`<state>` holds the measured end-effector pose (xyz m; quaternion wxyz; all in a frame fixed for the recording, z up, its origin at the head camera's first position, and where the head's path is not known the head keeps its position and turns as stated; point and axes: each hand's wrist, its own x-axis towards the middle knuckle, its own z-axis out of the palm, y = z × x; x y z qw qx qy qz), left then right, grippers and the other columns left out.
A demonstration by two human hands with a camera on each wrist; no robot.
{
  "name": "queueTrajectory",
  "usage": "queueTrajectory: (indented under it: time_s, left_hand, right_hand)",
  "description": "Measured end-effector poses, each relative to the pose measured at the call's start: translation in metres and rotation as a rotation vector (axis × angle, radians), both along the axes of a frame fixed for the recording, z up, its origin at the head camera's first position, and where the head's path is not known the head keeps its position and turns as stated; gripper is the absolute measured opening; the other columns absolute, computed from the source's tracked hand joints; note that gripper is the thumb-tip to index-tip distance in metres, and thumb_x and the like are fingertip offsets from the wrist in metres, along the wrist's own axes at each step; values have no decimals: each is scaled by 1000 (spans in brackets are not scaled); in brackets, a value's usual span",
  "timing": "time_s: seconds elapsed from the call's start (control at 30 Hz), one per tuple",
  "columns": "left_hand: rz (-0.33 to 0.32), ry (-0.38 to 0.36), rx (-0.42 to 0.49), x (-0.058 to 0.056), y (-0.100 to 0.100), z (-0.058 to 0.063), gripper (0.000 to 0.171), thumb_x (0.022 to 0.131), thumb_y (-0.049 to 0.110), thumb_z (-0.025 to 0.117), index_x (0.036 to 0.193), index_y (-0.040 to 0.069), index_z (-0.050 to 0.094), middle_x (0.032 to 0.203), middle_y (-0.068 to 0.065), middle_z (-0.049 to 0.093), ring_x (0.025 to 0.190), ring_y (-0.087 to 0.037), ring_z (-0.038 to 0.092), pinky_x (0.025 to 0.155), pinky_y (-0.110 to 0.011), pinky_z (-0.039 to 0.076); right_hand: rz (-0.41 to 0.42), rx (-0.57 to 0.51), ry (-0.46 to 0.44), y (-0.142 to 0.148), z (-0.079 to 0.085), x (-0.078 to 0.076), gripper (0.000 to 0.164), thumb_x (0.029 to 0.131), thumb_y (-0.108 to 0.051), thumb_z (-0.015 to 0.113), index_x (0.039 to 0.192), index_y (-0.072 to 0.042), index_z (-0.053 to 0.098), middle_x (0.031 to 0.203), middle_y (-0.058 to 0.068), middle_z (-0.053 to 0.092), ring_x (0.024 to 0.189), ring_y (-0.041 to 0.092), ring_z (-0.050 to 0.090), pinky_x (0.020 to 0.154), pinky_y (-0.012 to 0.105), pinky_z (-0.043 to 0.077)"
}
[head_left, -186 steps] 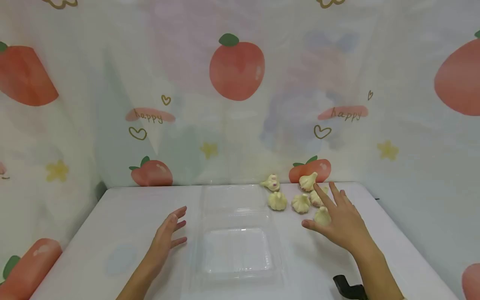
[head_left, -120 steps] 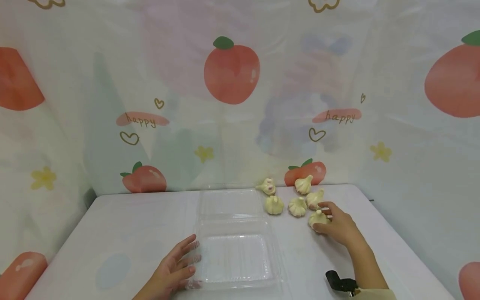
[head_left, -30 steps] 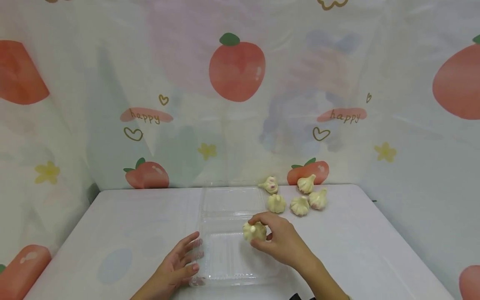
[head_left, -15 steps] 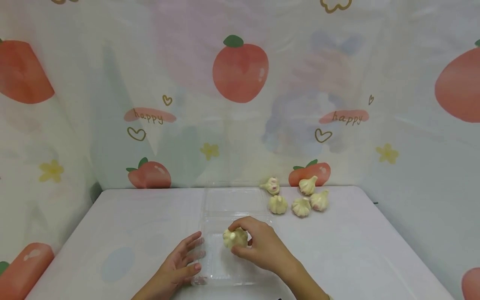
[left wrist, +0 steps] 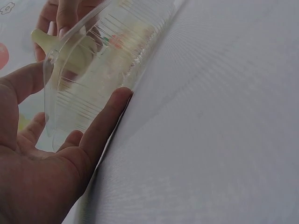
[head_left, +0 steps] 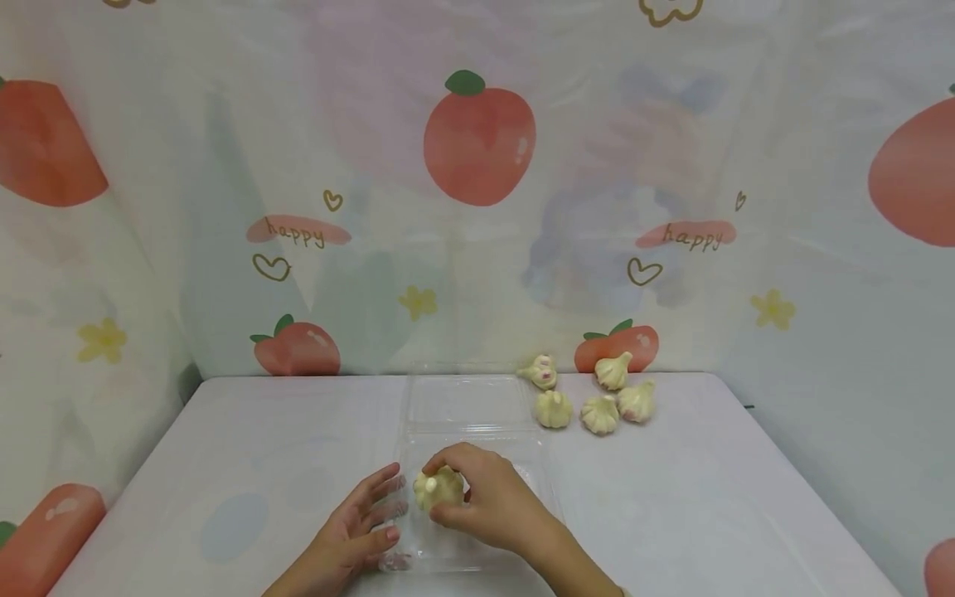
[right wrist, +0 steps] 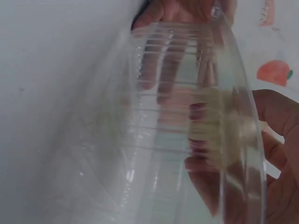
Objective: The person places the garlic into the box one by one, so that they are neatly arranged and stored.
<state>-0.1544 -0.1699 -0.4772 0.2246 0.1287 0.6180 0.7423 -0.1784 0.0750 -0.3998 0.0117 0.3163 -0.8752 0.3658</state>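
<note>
White with red fruit, a printed wall rises behind a white desk. On the desk lies a clear plastic box, its lid laid back toward the wall and its base nearest the person. At the box's left side rests the left hand, fingers fairly straight against the plastic, gripping nothing. Across the base reaches the right hand, thumb and fingers curled round a garlic bulb. Over the past second the bulb has crossed from the right of the base to its left, close to the left hand; the left wrist view shows its stem past the box's edge. Five other bulbs sit clustered right of the lid. One bulb, then, appears within the box's walls but not yet released; whether it touches bottom cannot be told.
</note>
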Motion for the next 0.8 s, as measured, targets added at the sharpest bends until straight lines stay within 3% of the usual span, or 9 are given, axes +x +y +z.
queueTrajectory:
  time_s: [0.43,0.7,0.8]
  left_hand:
    - [-10,9,-8,1,0,-1,72,103,11,53,161,19,11,165,-20,4,145,-37,28,93,-47,51]
    - [-28,22,4,0,0,-3,71,104,12,52,161,19,10,165,-22,2,144,-37,29,94,-48,51]
    - [-27,24,7,-1,0,-3,73,103,11,54,161,19,10,164,-22,2,142,-34,32,94,-49,51]
  right_hand:
    - [38,59,9,-7,-18,4,35,79,-24,82,110,-25,66,114,-13,66,92,1,57,70,17,48]
    - [54,104,45,-9,-23,6,36,77,-27,84,109,-27,65,107,-17,66,95,-1,58,83,25,49]
    - [65,106,38,-9,-24,6,37,77,-27,84,108,-28,65,106,-18,66,94,-2,57,82,24,49]
